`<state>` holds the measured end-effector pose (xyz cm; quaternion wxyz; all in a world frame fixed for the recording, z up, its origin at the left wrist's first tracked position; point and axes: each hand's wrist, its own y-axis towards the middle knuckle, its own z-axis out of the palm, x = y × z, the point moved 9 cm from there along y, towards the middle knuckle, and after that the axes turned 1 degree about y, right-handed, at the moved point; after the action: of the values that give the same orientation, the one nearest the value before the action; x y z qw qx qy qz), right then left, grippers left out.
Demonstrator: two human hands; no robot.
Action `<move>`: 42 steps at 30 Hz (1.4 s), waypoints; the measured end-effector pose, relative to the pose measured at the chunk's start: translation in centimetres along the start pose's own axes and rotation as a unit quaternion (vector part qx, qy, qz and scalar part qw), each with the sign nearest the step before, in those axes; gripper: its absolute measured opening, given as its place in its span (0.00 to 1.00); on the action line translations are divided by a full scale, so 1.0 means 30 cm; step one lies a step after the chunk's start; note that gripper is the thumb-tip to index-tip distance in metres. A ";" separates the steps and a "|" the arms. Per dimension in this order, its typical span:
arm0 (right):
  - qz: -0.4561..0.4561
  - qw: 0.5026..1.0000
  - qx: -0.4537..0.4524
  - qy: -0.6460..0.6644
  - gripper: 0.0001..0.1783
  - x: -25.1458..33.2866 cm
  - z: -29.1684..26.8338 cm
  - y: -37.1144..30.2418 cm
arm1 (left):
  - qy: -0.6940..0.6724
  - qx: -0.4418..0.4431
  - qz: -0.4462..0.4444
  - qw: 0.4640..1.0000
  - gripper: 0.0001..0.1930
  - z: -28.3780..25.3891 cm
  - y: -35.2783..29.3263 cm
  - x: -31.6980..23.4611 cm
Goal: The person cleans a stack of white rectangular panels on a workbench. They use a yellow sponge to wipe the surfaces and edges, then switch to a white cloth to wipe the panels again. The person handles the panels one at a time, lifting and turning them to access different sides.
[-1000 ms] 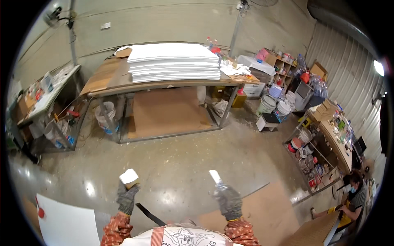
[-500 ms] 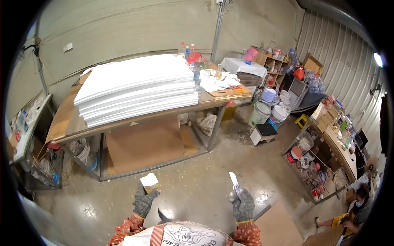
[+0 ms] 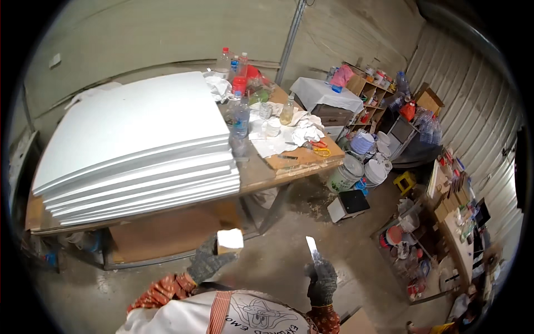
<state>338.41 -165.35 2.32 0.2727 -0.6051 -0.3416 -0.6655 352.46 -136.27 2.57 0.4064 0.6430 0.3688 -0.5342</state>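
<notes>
Looks like they've just moved closer, so that white board stack (image 3: 133, 128) is now nearer, beyond the left hand (image 3: 208, 260) gripping a white-topped block (image 3: 230, 239), right hand (image 3: 322, 283) clutching a flat scraper (image 3: 312, 248).

A bluish clear plastic bottle (image 3: 241, 119) stood left of crumpled white cloths (image 3: 307, 132) and a clear bottle of yellowish liquid (image 3: 287, 113). A white sheet (image 3: 328, 92) covered the top of a dark drawer cabinet (image 3: 334, 115) beside an open wooden shelf unit (image 3: 362, 84). On the concrete floor (image 3: 295, 220), a black-topped white box (image 3: 353, 202) stood near a yellow plastic stool (image 3: 405, 182).
</notes>
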 end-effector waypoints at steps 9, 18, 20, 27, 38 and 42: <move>-0.034 0.992 0.106 0.054 0.17 0.079 0.240 0.864 | 0.093 0.038 -0.036 0.994 0.35 0.199 0.623 -0.044; -0.099 0.957 0.273 -0.020 0.14 0.009 0.923 1.833 | -0.107 -0.287 -0.090 0.948 0.30 0.133 0.719 0.118; -0.480 0.817 0.165 -0.274 0.14 0.042 1.054 1.924 | -0.107 -0.330 -0.086 0.934 0.30 0.154 0.734 0.161; -0.422 0.774 0.253 -0.398 0.13 -0.261 1.393 2.096 | -0.007 -0.360 -0.092 0.928 0.34 0.185 0.794 0.109; -0.455 0.610 0.366 -0.535 0.16 -0.089 1.333 2.000 | -0.132 -0.362 -0.125 0.914 0.32 0.219 0.999 0.145; -0.102 0.896 0.429 0.050 0.16 -0.025 1.113 1.946 | -0.055 -0.341 -0.124 0.930 0.32 0.205 1.139 0.110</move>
<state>404.48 -175.26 10.01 0.4535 -0.3570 -0.6393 -0.5081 381.64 -155.36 3.09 0.5513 0.3847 0.5825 -0.4569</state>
